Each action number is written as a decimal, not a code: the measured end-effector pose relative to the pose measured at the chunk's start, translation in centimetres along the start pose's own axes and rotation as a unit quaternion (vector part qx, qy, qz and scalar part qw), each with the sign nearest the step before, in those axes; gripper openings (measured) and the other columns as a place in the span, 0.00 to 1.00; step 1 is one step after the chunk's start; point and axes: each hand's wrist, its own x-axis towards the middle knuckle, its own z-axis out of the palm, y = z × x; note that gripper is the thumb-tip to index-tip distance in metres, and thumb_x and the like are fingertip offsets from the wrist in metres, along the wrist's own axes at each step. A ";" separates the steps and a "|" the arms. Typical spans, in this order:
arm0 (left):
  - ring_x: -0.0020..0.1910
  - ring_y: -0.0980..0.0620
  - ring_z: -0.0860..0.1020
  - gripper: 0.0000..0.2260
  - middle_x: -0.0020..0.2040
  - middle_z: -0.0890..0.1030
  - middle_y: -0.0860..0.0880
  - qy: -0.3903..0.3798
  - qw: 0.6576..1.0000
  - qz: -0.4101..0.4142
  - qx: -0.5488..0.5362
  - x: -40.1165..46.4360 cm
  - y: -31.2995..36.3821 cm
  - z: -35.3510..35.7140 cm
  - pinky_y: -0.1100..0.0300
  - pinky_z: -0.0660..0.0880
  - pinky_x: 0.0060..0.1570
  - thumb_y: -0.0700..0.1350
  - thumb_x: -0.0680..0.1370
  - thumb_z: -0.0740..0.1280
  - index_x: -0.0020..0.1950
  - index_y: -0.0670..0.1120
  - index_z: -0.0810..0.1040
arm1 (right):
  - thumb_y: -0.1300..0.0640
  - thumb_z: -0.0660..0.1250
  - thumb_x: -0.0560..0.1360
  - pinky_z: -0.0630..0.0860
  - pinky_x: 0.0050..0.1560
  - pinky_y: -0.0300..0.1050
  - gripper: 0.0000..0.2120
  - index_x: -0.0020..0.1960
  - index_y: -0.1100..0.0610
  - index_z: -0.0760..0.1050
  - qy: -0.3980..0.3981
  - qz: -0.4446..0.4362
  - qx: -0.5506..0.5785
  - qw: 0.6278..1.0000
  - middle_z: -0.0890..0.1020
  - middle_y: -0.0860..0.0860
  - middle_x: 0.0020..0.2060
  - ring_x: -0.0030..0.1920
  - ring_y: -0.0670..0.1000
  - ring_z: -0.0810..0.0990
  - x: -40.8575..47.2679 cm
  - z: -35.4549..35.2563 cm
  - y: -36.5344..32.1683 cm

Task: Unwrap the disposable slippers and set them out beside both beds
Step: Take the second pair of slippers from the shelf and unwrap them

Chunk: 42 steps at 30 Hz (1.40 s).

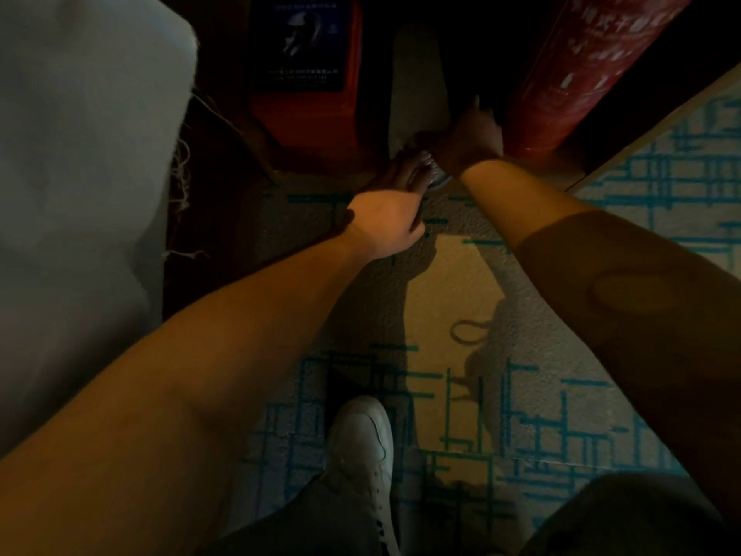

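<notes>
Pale, papery-looking slipper (417, 94) lies in a dark recess at floor level, toe pointing away, wedged between an orange-red box (304, 114) and a red fire extinguisher (577, 74). It's at the carpet (461, 274) edge, not yet out beside either bed.

Left hand (387, 222) reaches in, fingers extended toward the slipper's near end, where something glossy and crinkled sits (wrapper film, probably, too dark to confirm). Fingers look together and laid on it; whether they're pinching anything I can't tell. Right hand (475, 140) is deeper in, just beside the extinguisher, at the slipper's right edge. Looks curled, but grip state isn't readable in the shadow.

White bedding (80, 154) on the left, frayed threads hanging off its edge. Person's white sneaker (363, 439) planted on the carpet below.

Judgement: step in hand is getting the slipper out of the recess and/or stripping the film.

How to do it well:
- drag the slipper back onto the lit carpet first, don't unwrap in the dark slot
- one hand pins the sole, the other peels the film from the heel end
- pull straight back, clear of the extinguisher, which may tip if knocked
- check for the second slipper of the pair; I only see one here
</notes>
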 end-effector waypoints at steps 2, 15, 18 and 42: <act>0.79 0.42 0.58 0.34 0.82 0.48 0.44 -0.011 1.000 0.015 0.002 -0.7 -0.3 -0.1 0.50 0.68 0.69 0.53 0.80 0.65 0.81 0.45 0.54 | 0.36 0.69 0.71 0.67 0.70 0.53 0.48 0.80 0.59 0.54 0.001 0.012 0.002 1.000 0.67 0.60 0.74 0.73 0.62 0.67 0.7 0.0 0.2; 0.39 0.51 0.79 0.20 0.52 0.79 0.55 0.151 0.983 -0.054 -0.090 -2.1 0.2 -2.0 0.62 0.65 0.33 0.54 0.82 0.62 0.72 0.48 0.72 | 0.43 0.77 0.61 0.77 0.62 0.50 0.40 0.69 0.57 0.75 -0.025 0.009 0.231 0.972 0.80 0.54 0.63 0.62 0.54 0.80 -0.4 -1.7 1.5; 0.37 0.53 0.79 0.23 0.72 0.71 0.49 0.229 0.947 -0.108 -0.200 -1.8 0.5 -2.4 0.57 0.77 0.40 0.51 0.80 0.63 0.75 0.49 0.69 | 0.54 0.79 0.67 0.77 0.62 0.49 0.33 0.69 0.60 0.74 -0.059 0.009 0.261 0.964 0.80 0.55 0.63 0.61 0.54 0.80 -1.9 -2.5 1.7; 0.59 0.38 0.82 0.18 0.60 0.83 0.38 0.058 0.569 -0.250 -0.781 -17.6 11.1 -8.5 0.44 0.78 0.61 0.48 0.80 0.68 0.67 0.40 0.76 | 0.56 0.71 0.75 0.79 0.59 0.51 0.12 0.58 0.54 0.80 -0.238 -0.025 0.445 0.863 0.87 0.52 0.51 0.54 0.53 0.86 -27.0 -7.3 4.7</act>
